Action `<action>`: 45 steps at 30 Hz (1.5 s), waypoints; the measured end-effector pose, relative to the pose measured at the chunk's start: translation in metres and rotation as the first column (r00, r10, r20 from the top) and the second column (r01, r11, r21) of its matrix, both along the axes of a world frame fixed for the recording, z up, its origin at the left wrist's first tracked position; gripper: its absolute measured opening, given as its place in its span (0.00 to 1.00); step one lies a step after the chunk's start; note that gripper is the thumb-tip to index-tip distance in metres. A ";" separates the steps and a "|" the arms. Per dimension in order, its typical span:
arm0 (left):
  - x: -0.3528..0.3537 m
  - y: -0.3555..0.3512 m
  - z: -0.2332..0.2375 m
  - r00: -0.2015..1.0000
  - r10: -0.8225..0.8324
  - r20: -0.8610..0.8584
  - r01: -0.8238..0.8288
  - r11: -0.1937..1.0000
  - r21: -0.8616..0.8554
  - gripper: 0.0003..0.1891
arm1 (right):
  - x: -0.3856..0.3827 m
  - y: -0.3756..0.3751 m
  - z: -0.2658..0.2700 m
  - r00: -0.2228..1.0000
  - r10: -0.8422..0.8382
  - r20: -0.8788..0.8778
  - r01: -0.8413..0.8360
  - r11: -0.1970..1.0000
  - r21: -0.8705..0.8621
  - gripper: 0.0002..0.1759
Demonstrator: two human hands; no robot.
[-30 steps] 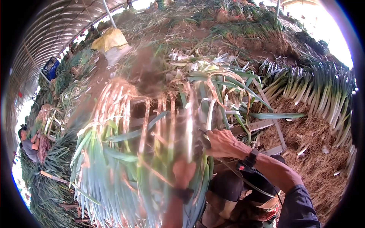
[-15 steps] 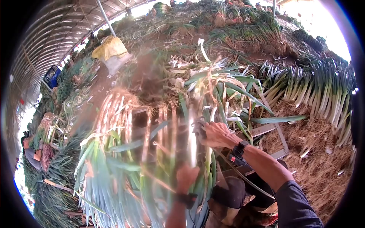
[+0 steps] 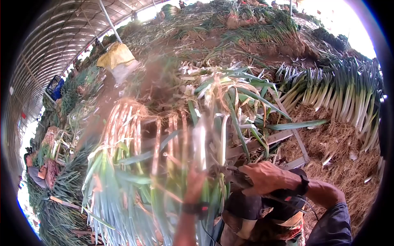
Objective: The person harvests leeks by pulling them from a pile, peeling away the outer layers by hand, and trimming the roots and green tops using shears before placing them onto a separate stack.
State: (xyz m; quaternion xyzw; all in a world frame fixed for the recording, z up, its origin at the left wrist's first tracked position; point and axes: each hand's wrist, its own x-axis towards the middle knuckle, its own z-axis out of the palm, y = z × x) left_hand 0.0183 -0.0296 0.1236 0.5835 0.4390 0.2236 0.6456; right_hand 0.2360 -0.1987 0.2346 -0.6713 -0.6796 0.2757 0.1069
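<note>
My left hand [image 3: 195,184] is blurred by motion, with its fingers wrapped round a leek [image 3: 200,143]. The white shank of that leek stands up above the fist. My right hand [image 3: 266,177] is closed on a dark hand tool [image 3: 232,172] with a narrow front end pointing left; its exact kind is hard to make out. That front end lies just right of my left hand, near the leek leaves. Left of my hands, a row of unpeeled leeks [image 3: 123,127] lies with roots away from me and green leaves [image 3: 111,197] towards me.
A frame of slats [image 3: 283,136] stands ahead on the right, draped with loose leaves. Cleaned leeks [image 3: 344,94] lie at the right beside a heap of roots [image 3: 349,164]. A yellow sack [image 3: 116,56] rests at a post. Another person [image 3: 37,172] is at far left.
My right hand with the tool has moved down and right, away from the leek's white shank. My left hand has shifted slightly up and left, still round the leek.
</note>
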 end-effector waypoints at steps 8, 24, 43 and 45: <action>-0.010 0.003 -0.064 0.940 0.135 -0.314 -0.049 0.963 0.265 0.27 | -0.004 -0.029 -0.002 0.993 0.094 -0.066 -0.090 0.994 0.062 0.36; -0.028 0.002 -0.078 0.975 0.057 -0.213 0.003 0.962 0.272 0.28 | -0.016 0.001 0.014 0.996 0.089 0.016 -0.086 0.987 -0.134 0.35; -0.040 0.001 -0.085 0.944 0.142 -0.298 -0.030 0.936 0.350 0.18 | -0.016 0.005 0.009 0.983 0.183 -0.003 -0.182 0.976 -0.122 0.34; -0.041 0.002 -0.083 0.955 0.115 -0.272 -0.027 0.951 0.307 0.19 | -0.016 0.008 0.005 0.989 0.148 0.014 -0.147 0.986 -0.077 0.33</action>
